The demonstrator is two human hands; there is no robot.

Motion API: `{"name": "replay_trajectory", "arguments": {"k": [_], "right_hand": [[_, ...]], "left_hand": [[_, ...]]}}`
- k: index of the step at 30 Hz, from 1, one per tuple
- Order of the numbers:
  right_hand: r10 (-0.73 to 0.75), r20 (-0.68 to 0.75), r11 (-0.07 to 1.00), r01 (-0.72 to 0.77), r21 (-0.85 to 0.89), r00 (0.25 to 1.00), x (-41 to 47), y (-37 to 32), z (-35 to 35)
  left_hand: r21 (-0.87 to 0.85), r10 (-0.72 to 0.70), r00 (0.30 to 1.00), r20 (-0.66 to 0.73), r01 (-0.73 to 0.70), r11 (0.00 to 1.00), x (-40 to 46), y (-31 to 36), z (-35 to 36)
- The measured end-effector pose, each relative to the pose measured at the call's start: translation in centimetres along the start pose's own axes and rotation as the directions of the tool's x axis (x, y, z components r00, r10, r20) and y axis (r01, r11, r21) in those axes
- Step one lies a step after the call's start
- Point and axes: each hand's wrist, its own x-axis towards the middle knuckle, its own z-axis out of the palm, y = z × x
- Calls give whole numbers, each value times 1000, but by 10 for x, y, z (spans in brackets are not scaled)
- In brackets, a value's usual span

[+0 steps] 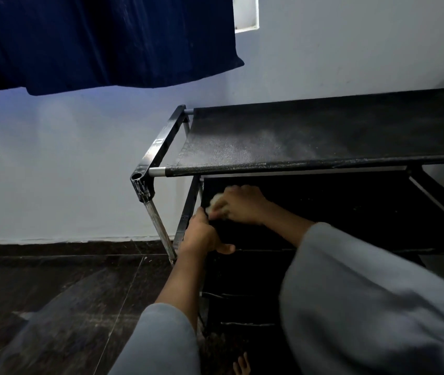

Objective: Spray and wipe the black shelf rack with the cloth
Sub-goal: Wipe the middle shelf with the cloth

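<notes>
The black shelf rack (pixel 323 131) stands against the wall, with a fabric top tier speckled with spray droplets and darker tiers below. My left hand (pixel 202 236) grips the front left edge of the second tier, thumb over the rim. Just beyond it, my right hand (pixel 240 204) holds a small pale cloth (pixel 212 204) bunched in its fingers and presses it on the second tier's left end, under the top tier. The hand hides most of the cloth. No spray bottle is in view.
A dark blue curtain (pixel 101 41) hangs at the upper left, below a window (pixel 245 14). The pale wall runs behind the rack. Dark floor tiles (pixel 66 293) spread to the left. A bare foot (pixel 242 365) shows at the bottom edge.
</notes>
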Motion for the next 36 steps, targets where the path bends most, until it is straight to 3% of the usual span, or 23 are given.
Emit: {"name": "replay_trajectory", "arguments": {"k": [4, 8, 13, 17, 21, 23, 26, 27, 29, 32, 34, 36], "right_hand": [[-149, 262, 984, 170, -60, 954, -60, 13, -27], [-77, 334, 995, 94, -35, 940, -95, 45, -38], [-20, 173, 1000, 17, 18, 985, -95, 49, -20], [74, -5, 997, -74, 0, 997, -65, 62, -5], [324, -113, 909, -275, 314, 939, -18, 85, 3], [394, -109, 861, -325, 392, 913, -5, 92, 10], [276, -75, 899, -229, 373, 958, -18, 92, 8], [215, -11, 921, -199, 335, 977, -30, 92, 3], [121, 173, 968, -155, 199, 978, -61, 91, -9], [37, 322, 993, -71, 94, 946, -110, 85, -26], [46, 308, 990, -85, 114, 950, -127, 80, -33], [84, 275, 981, -128, 147, 958, -128, 75, -34]], "left_hand": [[-77, -1, 996, -94, -6, 997, 3, -8, 11], [66, -32, 997, -77, 37, 997, 8, -2, 15], [234, -6, 1000, 29, -1, 972, 34, 4, 18], [486, -30, 989, 141, -43, 873, 34, 17, 9], [519, -17, 989, 146, -61, 853, 42, 17, 7], [510, -56, 983, 174, -41, 859, 46, 13, 8], [326, -83, 972, 219, 7, 945, 81, -13, 15], [191, -63, 975, 215, 21, 981, 136, -48, 29], [120, 54, 994, 97, -66, 991, 185, -77, 42], [145, 53, 998, 27, -57, 988, 77, -29, 26], [290, 59, 997, -41, -45, 956, 26, -3, 18], [281, 71, 997, -39, -58, 958, 20, -4, 18]]}}
